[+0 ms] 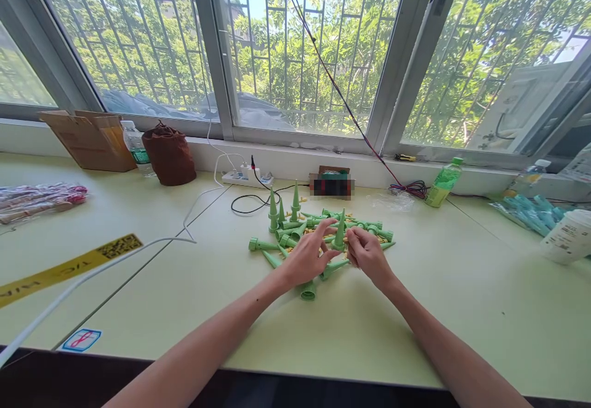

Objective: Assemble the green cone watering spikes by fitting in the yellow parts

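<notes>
A green plastic watering spike [340,234] stands point up between my two hands. My left hand [307,255] is at its left, with fingers and thumb apart around the spike's side; whether they touch it I cannot tell. Close on the right, my right hand [367,253] is closed in a pinch, and what its fingertips hold is hidden. A loose pile of green spikes [318,220] with small yellow pieces among them lies around and behind the hands. Other upright spikes [273,212] stand at the pile's back left. One green spike [308,291] lies under my left wrist, its round open end facing me.
Behind the pile are a power strip [248,177] and a small box [330,183], partly blurred. A brown pouch [168,154] and a cardboard box [87,140] stand back left. On the right are a green bottle [444,183] and a white cup [567,236]. A white cable [138,246] crosses the left.
</notes>
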A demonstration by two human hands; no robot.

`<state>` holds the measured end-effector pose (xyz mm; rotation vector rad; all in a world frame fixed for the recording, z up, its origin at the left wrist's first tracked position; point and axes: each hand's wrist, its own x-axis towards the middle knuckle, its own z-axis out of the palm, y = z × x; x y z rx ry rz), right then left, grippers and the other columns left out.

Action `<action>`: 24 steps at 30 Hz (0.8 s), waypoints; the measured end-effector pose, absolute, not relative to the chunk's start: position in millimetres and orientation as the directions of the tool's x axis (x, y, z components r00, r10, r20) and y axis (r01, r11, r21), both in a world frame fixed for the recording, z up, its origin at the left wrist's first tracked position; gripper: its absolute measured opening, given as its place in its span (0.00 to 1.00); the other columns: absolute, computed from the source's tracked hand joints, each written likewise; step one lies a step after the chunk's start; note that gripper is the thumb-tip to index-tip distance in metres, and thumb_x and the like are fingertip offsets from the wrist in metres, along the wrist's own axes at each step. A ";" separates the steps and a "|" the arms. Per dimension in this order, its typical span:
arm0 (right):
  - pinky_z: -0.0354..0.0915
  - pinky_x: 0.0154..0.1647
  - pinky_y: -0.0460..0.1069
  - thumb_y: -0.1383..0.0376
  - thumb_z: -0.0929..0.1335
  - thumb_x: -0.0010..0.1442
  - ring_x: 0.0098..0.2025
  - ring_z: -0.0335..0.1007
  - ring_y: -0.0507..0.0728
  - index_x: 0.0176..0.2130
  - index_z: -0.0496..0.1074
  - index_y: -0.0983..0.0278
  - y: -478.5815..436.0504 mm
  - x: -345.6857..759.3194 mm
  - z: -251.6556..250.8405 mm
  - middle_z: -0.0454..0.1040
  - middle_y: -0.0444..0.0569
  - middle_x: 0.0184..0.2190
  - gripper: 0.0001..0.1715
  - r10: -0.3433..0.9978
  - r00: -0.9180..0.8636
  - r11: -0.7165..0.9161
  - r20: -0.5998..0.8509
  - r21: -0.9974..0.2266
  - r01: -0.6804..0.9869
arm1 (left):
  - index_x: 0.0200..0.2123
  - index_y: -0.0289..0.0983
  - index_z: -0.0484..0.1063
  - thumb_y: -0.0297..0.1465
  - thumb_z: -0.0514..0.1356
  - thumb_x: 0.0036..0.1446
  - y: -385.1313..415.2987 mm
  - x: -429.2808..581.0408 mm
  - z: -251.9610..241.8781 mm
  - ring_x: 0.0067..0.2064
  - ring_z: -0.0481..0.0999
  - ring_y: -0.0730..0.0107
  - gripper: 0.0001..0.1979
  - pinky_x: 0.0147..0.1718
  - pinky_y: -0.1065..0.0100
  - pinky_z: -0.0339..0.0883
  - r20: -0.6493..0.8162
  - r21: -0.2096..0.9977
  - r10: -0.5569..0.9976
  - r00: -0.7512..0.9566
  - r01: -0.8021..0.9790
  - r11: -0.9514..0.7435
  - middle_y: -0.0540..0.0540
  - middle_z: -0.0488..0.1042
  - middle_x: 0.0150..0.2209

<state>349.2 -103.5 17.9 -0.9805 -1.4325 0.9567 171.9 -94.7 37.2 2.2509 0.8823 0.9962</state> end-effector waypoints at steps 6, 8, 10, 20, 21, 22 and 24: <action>0.48 0.12 0.45 0.46 0.65 0.61 0.13 0.51 0.48 0.26 0.60 0.60 -103.7 348.6 18.9 0.51 0.35 0.14 0.24 0.948 -0.063 0.314 0.311 -0.947 0.059 | 0.59 0.43 0.61 0.30 0.58 0.59 -88.8 172.0 29.4 0.33 0.78 0.68 0.24 0.38 0.67 0.73 0.498 0.570 0.674 0.545 0.380 -0.728 0.43 0.76 0.50; 0.49 0.13 0.45 0.46 0.65 0.61 0.13 0.51 0.49 0.26 0.59 0.60 -103.8 348.5 19.4 0.52 0.35 0.14 0.24 0.949 -0.064 0.312 0.308 -0.947 0.068 | 0.59 0.43 0.62 0.28 0.58 0.60 -87.6 171.9 27.8 0.35 0.78 0.67 0.24 0.40 0.66 0.73 0.523 0.548 0.655 0.545 0.372 -0.749 0.43 0.75 0.50; 0.49 0.13 0.45 0.46 0.65 0.62 0.13 0.51 0.48 0.25 0.57 0.60 -103.7 348.4 19.3 0.52 0.35 0.13 0.25 0.948 -0.064 0.318 0.313 -0.945 0.080 | 0.60 0.43 0.62 0.27 0.56 0.61 -87.6 171.6 28.6 0.38 0.78 0.66 0.24 0.41 0.66 0.72 0.543 0.531 0.629 0.557 0.353 -0.771 0.42 0.73 0.53; 0.50 0.13 0.45 0.46 0.64 0.63 0.13 0.50 0.49 0.25 0.58 0.60 -103.1 348.0 17.7 0.52 0.35 0.13 0.25 0.947 -0.016 0.322 0.322 -0.944 0.071 | 0.56 0.42 0.66 0.33 0.54 0.64 -91.9 173.6 35.8 0.29 0.72 0.74 0.17 0.31 0.70 0.69 0.544 0.581 0.678 0.494 0.362 -0.729 0.42 0.72 0.48; 0.49 0.13 0.45 0.46 0.64 0.63 0.13 0.49 0.48 0.26 0.58 0.60 -103.2 347.9 18.2 0.51 0.35 0.14 0.24 0.946 -0.004 0.323 0.323 -0.945 0.062 | 0.55 0.41 0.66 0.35 0.54 0.64 -91.8 174.1 36.2 0.27 0.71 0.75 0.17 0.29 0.70 0.68 0.531 0.607 0.707 0.467 0.372 -0.702 0.43 0.73 0.45; 0.49 0.13 0.45 0.46 0.64 0.62 0.13 0.48 0.48 0.26 0.58 0.60 -103.3 347.9 18.6 0.50 0.35 0.14 0.24 0.946 0.007 0.324 0.324 -0.945 0.051 | 0.54 0.39 0.66 0.36 0.53 0.65 -91.8 174.4 36.8 0.25 0.70 0.75 0.17 0.28 0.71 0.67 0.516 0.632 0.734 0.442 0.383 -0.674 0.44 0.74 0.41; 0.47 0.13 0.45 0.46 0.65 0.62 0.13 0.47 0.48 0.26 0.58 0.60 -103.2 347.8 18.7 0.49 0.35 0.15 0.24 0.944 0.018 0.328 0.329 -0.944 0.037 | 0.51 0.37 0.67 0.40 0.51 0.66 -91.5 174.6 38.1 0.23 0.67 0.74 0.17 0.26 0.71 0.63 0.488 0.668 0.774 0.402 0.399 -0.628 0.48 0.73 0.32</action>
